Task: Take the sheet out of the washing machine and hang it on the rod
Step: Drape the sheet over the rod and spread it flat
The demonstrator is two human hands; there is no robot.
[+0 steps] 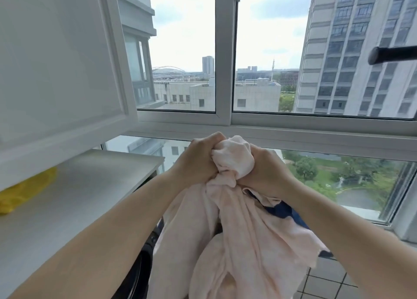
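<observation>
A pale pink sheet with a dark blue patch hangs in a bunch in front of me. My left hand and my right hand both clutch its gathered top, side by side, at chest height before the window. The sheet's lower part drops out of view at the bottom edge. A dark rod sticks in from the right edge, up high, well above and to the right of my hands. A dark slice of the washing machine shows under the counter at lower left, partly hidden by my left arm.
A white counter runs along the left, with a yellow bag on it under a white cabinet. A big white-framed window fills the wall ahead. Tiled floor shows at lower right.
</observation>
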